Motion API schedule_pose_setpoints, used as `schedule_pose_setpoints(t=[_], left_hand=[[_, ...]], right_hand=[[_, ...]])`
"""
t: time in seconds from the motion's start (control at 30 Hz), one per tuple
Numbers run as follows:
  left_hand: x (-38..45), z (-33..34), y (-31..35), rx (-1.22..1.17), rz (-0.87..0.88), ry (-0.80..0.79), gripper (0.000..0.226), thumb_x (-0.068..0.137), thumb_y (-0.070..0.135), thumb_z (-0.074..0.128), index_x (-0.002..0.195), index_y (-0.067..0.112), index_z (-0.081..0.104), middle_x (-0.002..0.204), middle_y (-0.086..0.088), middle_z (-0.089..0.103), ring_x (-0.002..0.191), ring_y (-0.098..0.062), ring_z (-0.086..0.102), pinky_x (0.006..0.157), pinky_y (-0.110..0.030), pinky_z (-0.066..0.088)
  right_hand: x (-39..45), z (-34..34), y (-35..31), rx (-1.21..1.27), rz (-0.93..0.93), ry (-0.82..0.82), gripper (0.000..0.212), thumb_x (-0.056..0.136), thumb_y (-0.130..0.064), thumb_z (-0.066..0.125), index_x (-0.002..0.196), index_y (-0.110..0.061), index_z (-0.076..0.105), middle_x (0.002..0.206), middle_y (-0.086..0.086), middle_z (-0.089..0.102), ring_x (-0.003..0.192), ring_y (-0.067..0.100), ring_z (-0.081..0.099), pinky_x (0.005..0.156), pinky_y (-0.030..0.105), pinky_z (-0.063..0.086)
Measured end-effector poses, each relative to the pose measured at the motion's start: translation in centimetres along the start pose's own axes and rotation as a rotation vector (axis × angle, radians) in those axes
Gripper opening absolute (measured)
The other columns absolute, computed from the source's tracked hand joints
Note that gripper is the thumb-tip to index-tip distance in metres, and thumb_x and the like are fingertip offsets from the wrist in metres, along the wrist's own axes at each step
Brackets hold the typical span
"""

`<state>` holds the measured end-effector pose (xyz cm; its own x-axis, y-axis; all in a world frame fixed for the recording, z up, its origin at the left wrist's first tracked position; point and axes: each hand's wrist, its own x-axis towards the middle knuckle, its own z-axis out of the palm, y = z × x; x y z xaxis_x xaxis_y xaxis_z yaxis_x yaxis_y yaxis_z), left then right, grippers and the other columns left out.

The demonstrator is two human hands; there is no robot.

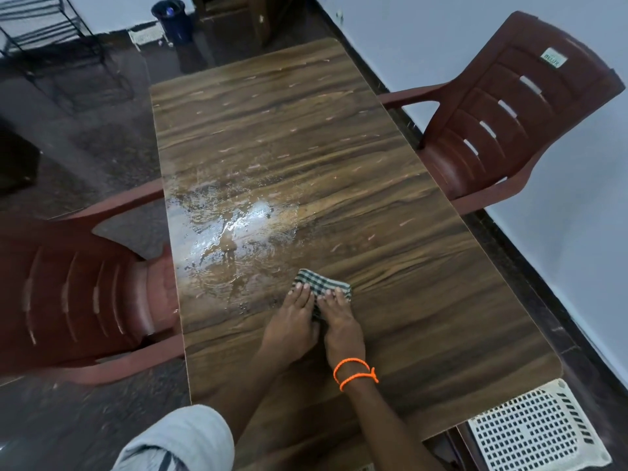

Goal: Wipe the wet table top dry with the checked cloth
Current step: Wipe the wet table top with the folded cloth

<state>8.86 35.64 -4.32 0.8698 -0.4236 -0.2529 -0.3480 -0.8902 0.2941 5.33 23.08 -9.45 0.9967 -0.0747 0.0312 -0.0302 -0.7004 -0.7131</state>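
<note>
Far left at the back, a dark bin [169,19] with something small and bluish inside, too dim to name. Brown chair [85,294] tucked at the left edge. On the wood-grain table top [339,147], a puddle [224,232] gleams left of centre. Just right of it lies the folded checked cloth [321,284], left hand [296,319] and right hand [339,322] flat on top, fingers straight, pressing down. Second chair [516,113] right, white lattice stool [537,430] near corner.

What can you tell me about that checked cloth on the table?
The cloth is small, woven-looking, checked in dark green and white, and folded into a flat pad. It lies on the wooden table, just right of the shiny wet patch. The left hand and right hand press on it, fingers flat.
</note>
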Motion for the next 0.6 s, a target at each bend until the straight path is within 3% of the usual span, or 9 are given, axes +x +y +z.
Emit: schedule_pose_setpoints(t=[0.23,0.37,0.47,0.6], left_hand=[[2.0,0.2,4.0,0.009,0.025,-0.146,0.070,0.100,0.034,0.039,0.155,-0.002,0.013,0.164,-0.021,0.007,0.152,-0.032,-0.001,0.123,-0.040,0.001],[3.3,0.0,2.5,-0.003,-0.020,-0.172,0.071,0.099,0.027,0.042,0.156,-0.001,0.009,0.165,-0.018,0.001,0.152,-0.031,-0.003,0.124,-0.040,0.003],[1.6,-0.7,-0.2,0.023,-0.055,-0.193,0.074,0.098,0.029,0.043,0.156,0.001,0.008,0.165,-0.018,0.000,0.152,-0.031,-0.002,0.124,-0.040,0.003],[-1.4,-0.7,-3.2,0.061,-0.066,-0.211,0.079,0.093,0.040,0.040,0.158,0.008,0.008,0.166,-0.011,0.001,0.153,-0.026,0.000,0.123,-0.045,0.014]], right_hand=[[1.1,-2.0,3.8,-0.002,0.072,0.088,0.048,0.079,-0.001,0.042,0.122,-0.009,0.062,0.133,0.011,0.056,0.134,0.025,0.038,0.111,0.030,0.029],[4.8,-0.5,3.6,-0.042,0.119,0.056,0.047,0.076,0.001,0.046,0.116,-0.011,0.067,0.132,0.009,0.058,0.136,0.023,0.036,0.108,0.040,0.035],[5.0,2.0,1.9,-0.064,0.059,-0.017,0.048,0.071,0.005,0.062,0.115,-0.014,0.067,0.132,0.005,0.057,0.136,0.020,0.035,0.111,0.036,0.030],[1.8,4.2,-0.8,-0.068,0.023,-0.039,0.049,0.074,0.005,0.056,0.120,-0.010,0.063,0.133,0.009,0.056,0.137,0.025,0.033,0.115,0.029,0.015]])
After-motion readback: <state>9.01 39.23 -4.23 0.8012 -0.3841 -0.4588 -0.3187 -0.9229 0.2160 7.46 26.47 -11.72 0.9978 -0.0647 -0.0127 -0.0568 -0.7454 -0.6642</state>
